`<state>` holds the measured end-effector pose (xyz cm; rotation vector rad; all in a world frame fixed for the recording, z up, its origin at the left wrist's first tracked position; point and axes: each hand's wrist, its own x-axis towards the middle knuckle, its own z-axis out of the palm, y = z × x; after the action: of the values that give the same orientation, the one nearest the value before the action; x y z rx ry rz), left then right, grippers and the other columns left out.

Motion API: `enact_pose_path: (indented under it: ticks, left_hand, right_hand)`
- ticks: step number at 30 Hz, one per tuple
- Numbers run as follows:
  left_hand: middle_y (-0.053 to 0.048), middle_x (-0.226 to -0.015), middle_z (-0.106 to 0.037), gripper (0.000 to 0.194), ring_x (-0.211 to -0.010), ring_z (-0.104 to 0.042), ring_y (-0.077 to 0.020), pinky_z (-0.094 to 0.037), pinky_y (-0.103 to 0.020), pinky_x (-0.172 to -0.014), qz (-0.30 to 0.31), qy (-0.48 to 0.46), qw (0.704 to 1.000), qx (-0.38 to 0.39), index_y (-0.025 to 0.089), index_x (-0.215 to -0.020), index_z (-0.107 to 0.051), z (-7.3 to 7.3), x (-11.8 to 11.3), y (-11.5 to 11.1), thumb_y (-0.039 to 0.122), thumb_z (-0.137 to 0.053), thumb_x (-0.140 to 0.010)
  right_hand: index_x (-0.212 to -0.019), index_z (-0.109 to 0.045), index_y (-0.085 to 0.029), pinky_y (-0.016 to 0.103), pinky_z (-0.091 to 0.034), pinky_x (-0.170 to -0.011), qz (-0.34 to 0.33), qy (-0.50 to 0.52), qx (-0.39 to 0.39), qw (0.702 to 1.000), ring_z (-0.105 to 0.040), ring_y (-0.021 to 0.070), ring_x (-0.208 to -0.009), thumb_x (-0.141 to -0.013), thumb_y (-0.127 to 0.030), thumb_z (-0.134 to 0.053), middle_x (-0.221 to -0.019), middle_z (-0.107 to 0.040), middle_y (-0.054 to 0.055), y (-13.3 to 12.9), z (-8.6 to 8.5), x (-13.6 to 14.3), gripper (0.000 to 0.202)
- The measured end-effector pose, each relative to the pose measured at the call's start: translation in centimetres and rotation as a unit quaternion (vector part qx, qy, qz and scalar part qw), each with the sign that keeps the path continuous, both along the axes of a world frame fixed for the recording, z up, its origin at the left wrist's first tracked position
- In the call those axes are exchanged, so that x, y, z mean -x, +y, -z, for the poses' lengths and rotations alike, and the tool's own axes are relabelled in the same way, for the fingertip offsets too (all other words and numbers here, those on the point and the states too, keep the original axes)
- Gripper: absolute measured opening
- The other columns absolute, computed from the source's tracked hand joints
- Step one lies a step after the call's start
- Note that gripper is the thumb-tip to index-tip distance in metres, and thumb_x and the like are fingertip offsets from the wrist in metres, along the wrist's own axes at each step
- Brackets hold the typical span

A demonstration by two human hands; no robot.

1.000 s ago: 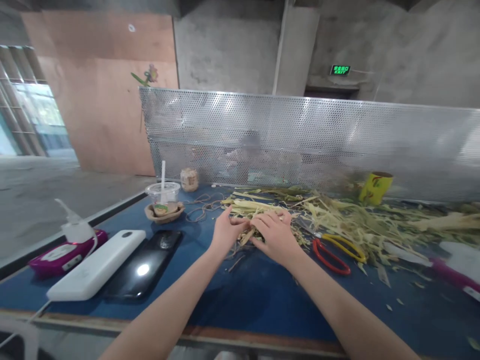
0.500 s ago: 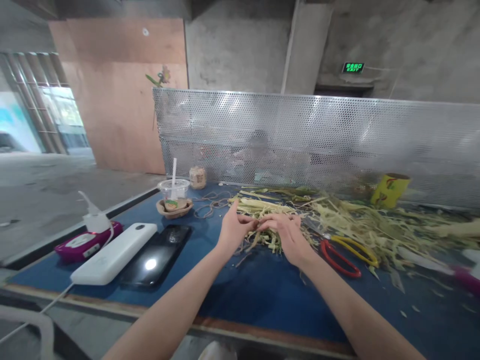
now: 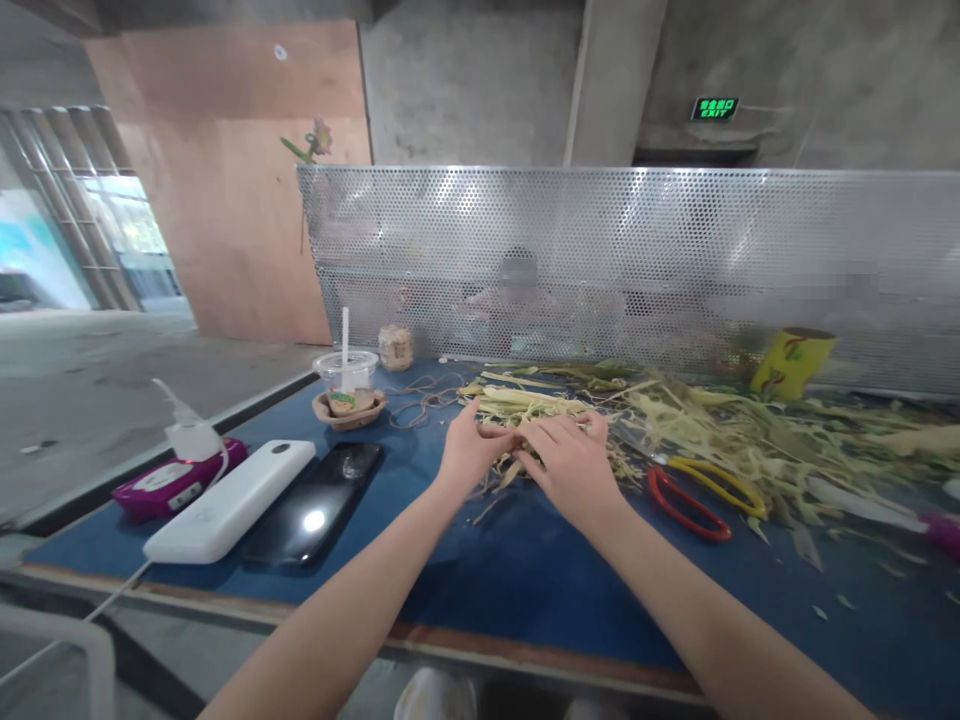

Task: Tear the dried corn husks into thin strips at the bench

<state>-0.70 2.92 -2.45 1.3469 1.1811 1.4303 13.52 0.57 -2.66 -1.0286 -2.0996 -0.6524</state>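
A perforated metal screen (image 3: 450,230) rises beyond my blue tabletop (image 3: 480,600). Left of my hands lie a white power bank (image 3: 229,505) and a black smartphone (image 3: 322,500), with a plastic cup (image 3: 358,372) farther off. My left hand (image 3: 470,448) and right hand (image 3: 568,457) meet at bent, nearly closed fingertips; I can't tell what they grip. Corn husk strips (image 3: 525,402) lie beneath and just beyond them, red-and-yellow-handled scissors (image 3: 679,517) just to their right.

Sign (image 3: 715,109), on concrete wall (image 3: 855,80): "安全出口 / EXIT", green on black. Yellow tube (image 3: 793,366), surface's (image 3: 495,590) far edge: printed marks, illegible. Cup label (image 3: 342,402), far left corner: illegible.
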Motion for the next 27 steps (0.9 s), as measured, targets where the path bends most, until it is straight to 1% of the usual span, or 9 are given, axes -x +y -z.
enact_pose_path:
  ticks: [2, 5, 7, 10, 14, 17, 22, 24, 27]
  left_hand:
    - [-0.002, -0.065, -0.072, 0.090, -0.068, -0.067, -0.0182, -0.051, -0.025, -0.063, 0.005, -0.007, 1.000, 0.006, 0.005, -0.133, -0.029, 0.2, 0.0, 0.2, 0.008, -0.072, -0.054]
    - [-0.004, -0.068, -0.072, 0.090, -0.069, -0.067, -0.0180, -0.051, -0.026, -0.067, 0.013, -0.015, 1.000, 0.008, 0.003, -0.134, -0.025, 0.3, 0.0, 0.3, 0.009, -0.070, -0.057]
    - [-0.004, -0.069, -0.072, 0.090, -0.069, -0.067, -0.0179, -0.051, -0.026, -0.068, 0.016, -0.017, 1.000, 0.006, 0.003, -0.135, -0.025, 0.2, 0.0, 0.2, 0.011, -0.071, -0.057]
    - [-0.004, -0.070, -0.072, 0.091, -0.067, -0.067, -0.0172, -0.051, -0.027, -0.067, 0.024, -0.014, 1.000, -0.001, 0.006, -0.136, -0.023, -0.2, -0.2, -0.3, 0.014, -0.071, -0.059]
    - [-0.002, -0.066, -0.072, 0.090, -0.065, -0.066, -0.0170, -0.050, -0.027, -0.067, 0.023, 0.012, 0.999, -0.028, 0.007, -0.135, -0.026, -0.7, -0.5, -1.0, 0.017, -0.073, -0.059]
    - [-0.003, -0.067, -0.072, 0.087, -0.067, -0.066, -0.0176, -0.049, -0.028, -0.069, 0.013, 0.041, 0.998, -0.045, 0.005, -0.134, -0.029, -0.9, -0.5, -1.1, 0.018, -0.072, -0.060]
    - [-0.005, -0.072, -0.072, 0.089, -0.070, -0.066, -0.0190, -0.048, -0.030, -0.073, 0.004, 0.084, 0.994, -0.065, 0.003, -0.136, -0.024, -1.1, -0.4, -1.1, 0.021, -0.070, -0.062]
    - [-0.004, -0.075, -0.072, 0.089, -0.073, -0.066, -0.0190, -0.048, -0.031, -0.077, 0.011, 0.112, 0.989, -0.097, 0.006, -0.138, -0.020, -1.2, -0.3, -1.3, 0.024, -0.068, -0.065]
    - [0.000, -0.079, -0.073, 0.082, -0.082, -0.065, -0.0181, -0.044, -0.032, -0.086, 0.006, 0.190, 0.965, -0.180, 0.015, -0.139, -0.021, -1.4, -0.1, -1.5, 0.026, -0.064, -0.070]
  right_hand:
    - [-0.082, -0.058, -0.019, 0.040, -0.020, -0.085, -0.002, 0.000, -0.009, 1.000, -0.057, 0.0183, -0.079, -0.087, -0.021, -0.046, -0.084, -0.069, 0.005, 0.0, -0.1, -0.1, 0.013]
    - [-0.080, -0.058, -0.020, 0.039, -0.021, -0.086, -0.023, 0.010, -0.011, 1.000, -0.058, 0.0173, -0.081, -0.087, -0.018, -0.046, -0.088, -0.068, 0.003, 0.0, -0.2, -0.2, 0.014]
    - [-0.079, -0.059, -0.021, 0.038, -0.022, -0.086, -0.039, 0.037, 0.007, 0.999, -0.059, 0.0175, -0.083, -0.085, -0.018, -0.047, -0.091, -0.068, 0.003, 0.2, -0.2, -0.2, 0.013]
    - [-0.076, -0.059, -0.022, 0.036, -0.030, -0.081, -0.056, 0.122, 0.060, 0.989, -0.060, 0.0181, -0.082, -0.082, -0.019, -0.049, -0.088, -0.068, 0.003, 0.5, -0.1, -0.4, 0.012]
    - [-0.074, -0.058, -0.021, 0.032, -0.042, -0.070, -0.100, 0.259, 0.147, 0.949, -0.059, 0.0178, -0.071, -0.078, -0.021, -0.049, -0.078, -0.066, 0.003, 1.0, -0.3, -0.7, 0.010]
    - [-0.071, -0.057, -0.021, 0.030, -0.045, -0.066, -0.119, 0.307, 0.182, 0.927, -0.058, 0.0176, -0.066, -0.076, -0.021, -0.050, -0.073, -0.064, 0.003, 1.2, -0.6, -0.8, 0.008]
    - [-0.077, -0.058, -0.021, 0.034, -0.045, -0.079, -0.152, 0.299, 0.214, 0.917, -0.060, 0.0195, -0.084, -0.075, -0.022, -0.052, -0.085, -0.065, 0.004, 1.3, -1.0, -0.9, 0.006]
    - [-0.085, -0.058, -0.020, 0.035, -0.044, -0.083, -0.178, 0.318, 0.253, 0.896, -0.059, 0.0195, -0.092, -0.075, -0.019, -0.049, -0.093, -0.065, 0.005, 1.4, -1.2, -1.2, 0.014]
    - [-0.093, -0.059, -0.021, 0.034, -0.045, -0.083, -0.209, 0.347, 0.326, 0.854, -0.059, 0.0180, -0.094, -0.078, -0.017, -0.042, -0.097, -0.065, 0.005, 1.6, -1.8, -1.8, 0.023]
